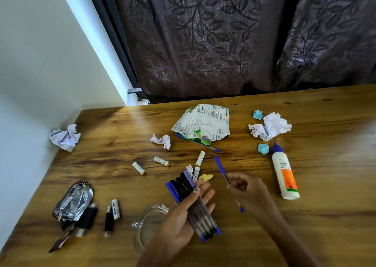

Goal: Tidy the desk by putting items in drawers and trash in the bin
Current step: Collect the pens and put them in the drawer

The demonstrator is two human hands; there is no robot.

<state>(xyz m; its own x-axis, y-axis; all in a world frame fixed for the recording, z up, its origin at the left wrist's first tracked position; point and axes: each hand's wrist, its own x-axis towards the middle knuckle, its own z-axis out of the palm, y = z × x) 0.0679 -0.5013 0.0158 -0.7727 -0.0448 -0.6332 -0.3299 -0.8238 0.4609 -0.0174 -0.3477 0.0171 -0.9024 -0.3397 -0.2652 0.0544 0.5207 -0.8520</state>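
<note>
My left hand (183, 216) holds a bundle of blue and black pens (189, 193) above the wooden desk (122, 136), thumb over them. To its right, my right hand (247, 189) pinches a single blue pen (220, 168) by its middle, cap pointing away. Another blue pen (195, 142) lies half under a crumpled snack wrapper (203, 122). Several white batteries (161, 161) are scattered mid-desk. Crumpled white paper (269, 126), two blue paper balls (263, 148) and a yellow scrap (206, 177) lie around.
A glue bottle (284, 175) lies at the right. A glass ashtray (148, 224) sits under my left wrist. A silver foil wrapper (73, 201), black USB sticks (88, 218) and a battery (115, 208) lie front left. More crumpled paper (65, 137) rests by the wall. Dark curtains hang behind.
</note>
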